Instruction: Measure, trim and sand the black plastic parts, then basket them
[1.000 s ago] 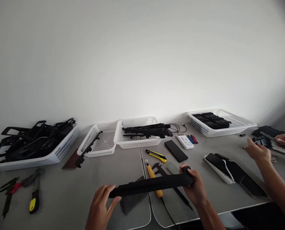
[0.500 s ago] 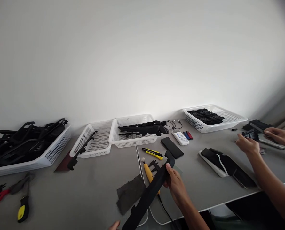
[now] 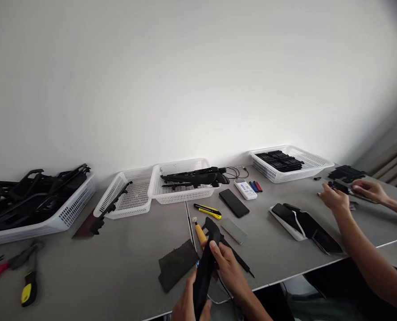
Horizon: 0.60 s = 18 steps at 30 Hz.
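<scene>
A long black plastic trim piece with a bent upper end is held upright at the table's front edge. My right hand wraps its upper part, thumb on the face. Lower down, my left hand closes round the same piece near the bottom of the view. Behind it lie a yellow-handled corded tool, partly hidden, and a black caliper. A dark grey cloth rests to the left, and a flat grey block to the right.
White baskets hold black parts: left, middle, right. A yellow utility knife, phone and white box lie mid-table. Pliers and a screwdriver sit left. A co-worker's hands handle a black part at right.
The trim piece has turned more upright and moved down towards me. My left hand has come up into view, gripping its lower end. The flat grey block and caliper are now more exposed.
</scene>
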Tool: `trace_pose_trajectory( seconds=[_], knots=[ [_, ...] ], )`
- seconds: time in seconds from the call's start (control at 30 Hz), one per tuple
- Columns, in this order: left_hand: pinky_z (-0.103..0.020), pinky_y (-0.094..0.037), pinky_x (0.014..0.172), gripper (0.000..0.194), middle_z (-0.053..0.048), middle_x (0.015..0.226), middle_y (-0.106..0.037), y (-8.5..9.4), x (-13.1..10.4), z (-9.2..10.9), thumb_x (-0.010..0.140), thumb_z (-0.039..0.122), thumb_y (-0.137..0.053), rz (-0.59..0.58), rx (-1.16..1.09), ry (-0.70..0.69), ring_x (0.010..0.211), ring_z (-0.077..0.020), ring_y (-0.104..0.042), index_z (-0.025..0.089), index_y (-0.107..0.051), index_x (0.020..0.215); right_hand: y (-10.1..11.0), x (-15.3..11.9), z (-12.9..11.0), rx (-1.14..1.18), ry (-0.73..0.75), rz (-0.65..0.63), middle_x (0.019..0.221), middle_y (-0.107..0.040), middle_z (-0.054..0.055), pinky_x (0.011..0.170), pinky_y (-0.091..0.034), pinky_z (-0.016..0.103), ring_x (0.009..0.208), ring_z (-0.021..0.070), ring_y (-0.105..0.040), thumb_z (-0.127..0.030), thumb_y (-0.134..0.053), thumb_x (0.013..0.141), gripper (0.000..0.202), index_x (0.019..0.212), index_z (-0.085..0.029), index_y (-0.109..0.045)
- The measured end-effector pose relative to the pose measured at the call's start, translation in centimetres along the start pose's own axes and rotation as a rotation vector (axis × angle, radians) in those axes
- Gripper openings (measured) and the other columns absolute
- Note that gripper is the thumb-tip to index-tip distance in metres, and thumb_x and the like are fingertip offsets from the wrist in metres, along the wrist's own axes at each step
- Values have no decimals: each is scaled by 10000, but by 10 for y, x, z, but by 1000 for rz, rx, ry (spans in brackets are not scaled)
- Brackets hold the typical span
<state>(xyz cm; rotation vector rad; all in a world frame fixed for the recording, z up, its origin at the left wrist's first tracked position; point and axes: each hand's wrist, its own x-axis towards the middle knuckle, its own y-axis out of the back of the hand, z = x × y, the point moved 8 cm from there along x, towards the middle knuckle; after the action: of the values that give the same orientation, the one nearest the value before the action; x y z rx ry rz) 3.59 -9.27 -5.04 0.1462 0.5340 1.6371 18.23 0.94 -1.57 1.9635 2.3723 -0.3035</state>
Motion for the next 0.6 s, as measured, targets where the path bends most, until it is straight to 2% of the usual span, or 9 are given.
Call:
trace_pose_trajectory(
  seconds=[0.1,0.2,0.3,0.4,0.5,0.6],
  knots=[
    [-400,-563,926,692,-180,1456,-663,-2,17,3,892,575,-578,50,-38,60,1278,-402,-670,242,-549,1498,27,3,-7,-251,148,196,812,-661,52,621,-484,313,711,222,-617,-732,-533,978,605,1127,-168,-694],
    [-389,-568,872,755,-197,1387,-678,4,30,10,905,670,-567,113,-61,119,1208,-385,-696,226,-488,1511,43,2,-3,-482,184,233,893,-708,81,650,-496,328,731,231,-632,-632,-536,1001,525,1190,-173,-707],
    [-360,-563,722,846,-173,1188,-719,1,35,15,905,737,-577,86,-159,175,857,-302,-738,208,-412,1545,54,-6,2,-664,266,262,948,-716,87,710,-528,350,785,242,-651,-543,-535,1013,399,1119,-211,-730],
    [-319,-520,588,921,-113,1050,-693,-10,37,11,879,799,-590,47,-308,204,607,-196,-625,199,-374,1545,67,-15,7,-791,352,355,1086,-717,105,890,-542,413,1034,299,-664,-451,-538,1002,313,1130,-237,-727],
    [-303,-496,538,938,-78,995,-667,-15,37,1,845,824,-627,91,-397,192,557,-167,-581,210,-391,1514,83,-16,21,-871,312,387,1179,-705,120,963,-515,472,1123,332,-639,-449,-547,986,346,1197,-232,-715],
    [-306,-494,525,917,-64,965,-663,-17,36,-5,833,782,-692,113,-413,180,536,-164,-568,218,-408,1499,91,-12,30,-914,254,333,1178,-705,128,980,-493,495,1117,340,-640,-456,-545,994,356,1206,-224,-712]
  ],
)
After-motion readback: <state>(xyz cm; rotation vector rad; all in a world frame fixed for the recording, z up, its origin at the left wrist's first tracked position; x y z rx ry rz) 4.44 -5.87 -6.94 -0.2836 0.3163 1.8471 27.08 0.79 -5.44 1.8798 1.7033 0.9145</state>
